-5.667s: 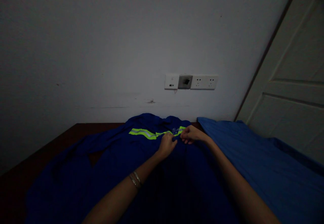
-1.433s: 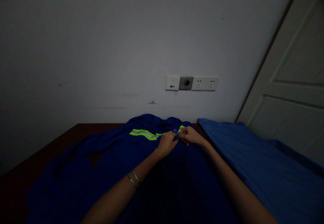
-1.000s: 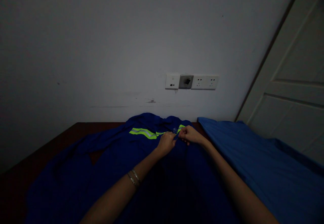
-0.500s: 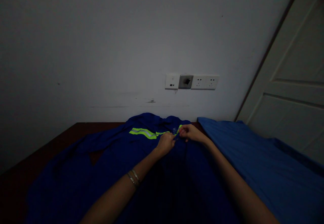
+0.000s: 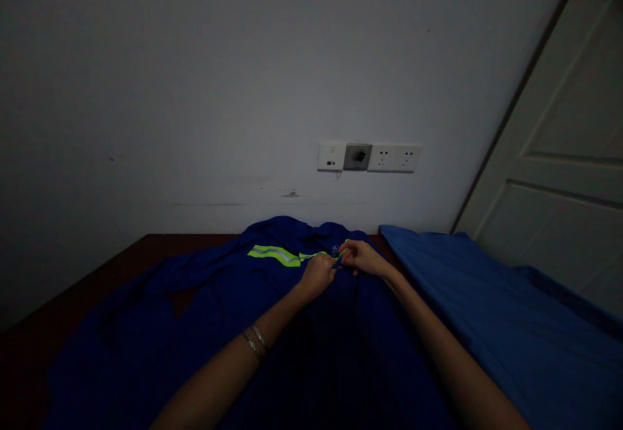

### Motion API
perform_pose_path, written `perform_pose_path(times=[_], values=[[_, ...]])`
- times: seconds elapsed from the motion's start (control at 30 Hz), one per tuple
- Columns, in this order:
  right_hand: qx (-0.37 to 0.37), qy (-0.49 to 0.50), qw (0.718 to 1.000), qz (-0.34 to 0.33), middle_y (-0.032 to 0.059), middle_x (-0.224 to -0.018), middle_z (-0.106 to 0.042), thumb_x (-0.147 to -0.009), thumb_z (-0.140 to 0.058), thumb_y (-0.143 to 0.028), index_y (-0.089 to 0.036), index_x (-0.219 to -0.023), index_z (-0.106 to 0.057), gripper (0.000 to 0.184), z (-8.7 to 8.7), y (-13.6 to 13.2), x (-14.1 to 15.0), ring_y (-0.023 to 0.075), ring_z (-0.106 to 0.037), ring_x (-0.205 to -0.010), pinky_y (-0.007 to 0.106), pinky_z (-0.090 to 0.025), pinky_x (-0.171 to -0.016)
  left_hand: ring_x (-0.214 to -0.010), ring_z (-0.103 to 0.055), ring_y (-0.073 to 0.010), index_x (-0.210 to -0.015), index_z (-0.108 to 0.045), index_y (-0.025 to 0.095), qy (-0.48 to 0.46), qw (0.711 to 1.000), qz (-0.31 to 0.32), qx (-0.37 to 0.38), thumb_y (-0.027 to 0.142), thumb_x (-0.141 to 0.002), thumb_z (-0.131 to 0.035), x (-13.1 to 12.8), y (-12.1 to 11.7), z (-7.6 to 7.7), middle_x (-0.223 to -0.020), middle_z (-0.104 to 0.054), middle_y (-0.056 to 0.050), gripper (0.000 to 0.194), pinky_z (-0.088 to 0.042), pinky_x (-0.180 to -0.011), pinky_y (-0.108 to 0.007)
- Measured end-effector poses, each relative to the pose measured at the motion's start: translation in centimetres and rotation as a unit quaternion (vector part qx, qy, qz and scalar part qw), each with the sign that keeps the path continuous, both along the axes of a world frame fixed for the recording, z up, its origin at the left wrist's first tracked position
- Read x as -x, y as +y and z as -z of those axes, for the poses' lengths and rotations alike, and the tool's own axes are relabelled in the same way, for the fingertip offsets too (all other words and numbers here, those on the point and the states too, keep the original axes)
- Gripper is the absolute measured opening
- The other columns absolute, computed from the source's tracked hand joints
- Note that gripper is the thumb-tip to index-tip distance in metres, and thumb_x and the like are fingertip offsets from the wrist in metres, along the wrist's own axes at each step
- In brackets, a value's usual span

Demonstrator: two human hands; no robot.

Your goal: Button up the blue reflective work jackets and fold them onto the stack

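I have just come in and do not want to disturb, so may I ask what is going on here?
A person is working with both bare hands on a dark blue garment spread over a dark red surface. The left hand and right hand pinch its cloth close together, beside the yellow-green reflective stripe. It is too dark to see exactly what the fingertips grip. A lighter blue cloth lies to the right.

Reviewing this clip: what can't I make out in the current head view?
In the head view:
- Which detail of the blue garment the left hand and right hand grip: covered by the hands, dark.
- White print: too small to read.
- Garment's near end: lost in shadow, cut off by the bottom edge.
- Door and lighter blue cloth: cut off by the right edge.
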State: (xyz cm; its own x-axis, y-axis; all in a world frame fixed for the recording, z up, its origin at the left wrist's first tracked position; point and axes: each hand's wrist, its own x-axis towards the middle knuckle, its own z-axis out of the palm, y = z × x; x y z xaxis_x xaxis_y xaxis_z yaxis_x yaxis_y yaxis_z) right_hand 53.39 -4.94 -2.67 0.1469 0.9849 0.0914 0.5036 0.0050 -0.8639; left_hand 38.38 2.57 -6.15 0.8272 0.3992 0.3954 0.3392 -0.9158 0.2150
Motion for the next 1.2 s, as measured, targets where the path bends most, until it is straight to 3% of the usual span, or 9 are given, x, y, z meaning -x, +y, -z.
perform_pose_path(times=[0.2, 0.37, 0.5, 0.8, 0.97, 1.2], values=[[-0.004, -0.024, 1.0, 0.009, -0.0044, -0.063, -0.056, -0.063, -0.052, -0.01, -0.015, -0.086, -0.054, 0.024, -0.1, -0.1, 0.2, 0.0057, -0.05, -0.046, 0.015, -0.044, -0.038, -0.086, -0.058, -0.0194, -0.091, -0.066, 0.014, 0.014, 1.0, 0.024, 0.014, 0.026, -0.083, -0.053, 0.0, 0.1, -0.8, -0.089, -0.065, -0.009, 0.02, -0.042, -0.077, -0.027], [-0.009, -0.039, 0.999, 0.004, -0.0052, -0.06, -0.055, -0.062, -0.05, -0.009, -0.016, -0.085, -0.051, 0.024, -0.3, -0.3, -0.3, 0.0058, -0.047, -0.044, 0.015, -0.039, -0.038, -0.07, -0.059, -0.0168, -0.087, -0.069, 0.013, 0.048, 0.987, 0.078, 0.135, 0.043, -0.077, -0.056, 0.1, 0.7, -2.7, -0.078, -0.067, -0.005, 0.035, -0.041, -0.063, -0.023], [-0.052, -0.08, 0.995, 0.008, -0.0027, -0.064, -0.056, -0.063, -0.051, -0.011, -0.016, -0.083, -0.051, 0.021, -0.8, -0.4, -0.6, 0.0078, -0.051, -0.053, 0.017, -0.039, -0.046, -0.069, -0.059, -0.0151, -0.09, -0.07, 0.013, -0.012, 0.975, 0.039, 0.22, 0.036, -0.076, -0.057, -0.2, 1.1, -3.2, -0.079, -0.07, -0.004, 0.03, -0.04, -0.061, -0.021], [-0.095, -0.163, 0.982, -0.002, -0.0013, -0.065, -0.058, -0.065, -0.048, -0.01, -0.017, -0.082, -0.051, 0.018, -1.4, -0.6, 0.0, 0.0096, -0.052, -0.058, 0.019, -0.039, -0.054, -0.073, -0.061, -0.0163, -0.083, -0.072, 0.013, -0.054, 0.948, -0.058, 0.308, 0.022, -0.071, -0.059, -0.9, 1.0, -2.7, -0.08, -0.071, -0.004, 0.02, -0.045, -0.066, -0.024], [-0.072, -0.117, 0.991, 0.001, -0.0023, -0.065, -0.054, -0.066, -0.046, -0.01, -0.017, -0.082, -0.048, 0.018, -1.4, -0.7, 0.4, 0.0082, -0.05, -0.053, 0.016, -0.039, -0.044, -0.072, -0.061, -0.0155, -0.077, -0.073, 0.014, -0.077, 0.932, -0.103, 0.338, 0.017, -0.069, -0.058, -0.9, 0.6, -3.1, -0.077, -0.07, -0.003, 0.017, -0.046, -0.066, -0.023], [-0.096, -0.11, 0.989, 0.015, -0.0027, -0.068, -0.049, -0.069, -0.047, -0.014, -0.017, -0.08, -0.049, 0.012, -1.8, -0.8, 1.1, 0.0078, -0.047, -0.051, 0.016, -0.041, -0.038, -0.067, -0.059, -0.0128, -0.072, -0.072, 0.011, -0.183, 0.873, -0.108, 0.439, 0.009, -0.065, -0.057, -1.2, 0.7, -2.5, -0.071, -0.069, -0.004, 0.016, -0.043, -0.063, -0.021]])
